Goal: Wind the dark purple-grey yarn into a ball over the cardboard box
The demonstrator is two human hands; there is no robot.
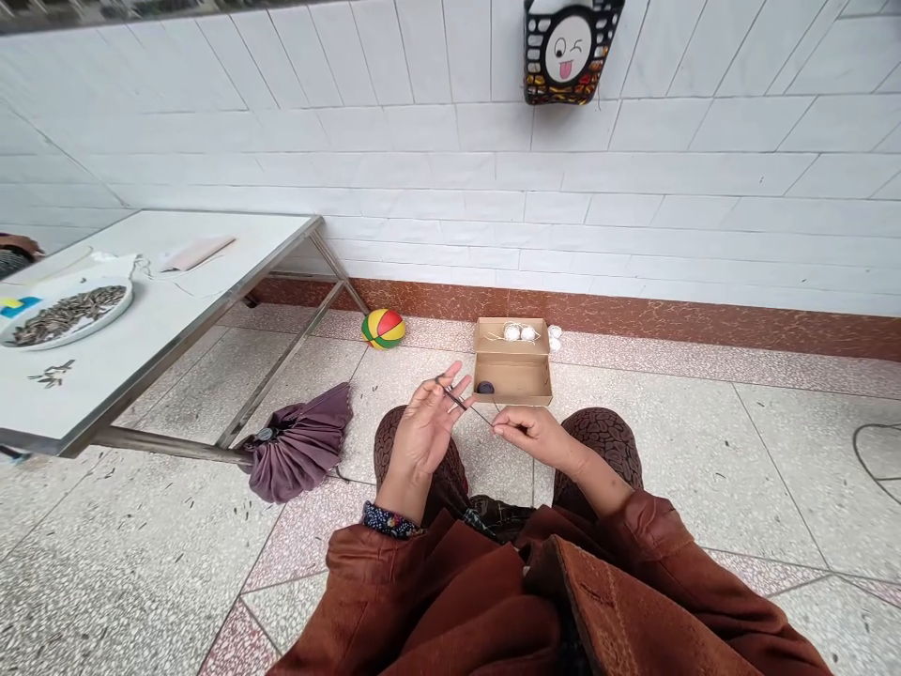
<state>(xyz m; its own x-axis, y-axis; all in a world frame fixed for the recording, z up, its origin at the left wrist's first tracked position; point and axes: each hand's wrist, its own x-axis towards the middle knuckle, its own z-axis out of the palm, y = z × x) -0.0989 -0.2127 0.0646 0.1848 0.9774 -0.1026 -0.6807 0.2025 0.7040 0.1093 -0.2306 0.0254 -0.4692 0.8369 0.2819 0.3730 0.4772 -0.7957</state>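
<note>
Dark yarn (481, 415) runs taut between my two hands above my lap. My left hand (426, 422) is turned palm up, with dark strands lying across its fingers and the thumb pressed toward them. On the other side, my right hand (533, 436) pinches the yarn between thumb and fingertips. Just beyond the hands, an open cardboard box (525, 376) rests on the floor. A small dark ball of yarn (485, 387) lies in its near part. White yarn balls (527, 333) sit in the far part, and more white yarn (555, 334) is beside the box.
To the left stands a white table (169, 310) with a metal frame, bearing a tray (130, 299) of dark, dry pieces. A folded purple umbrella (299, 451) leans at its leg. A colourful ball (384, 329) lies near the tiled wall, where a black basket (572, 56) hangs.
</note>
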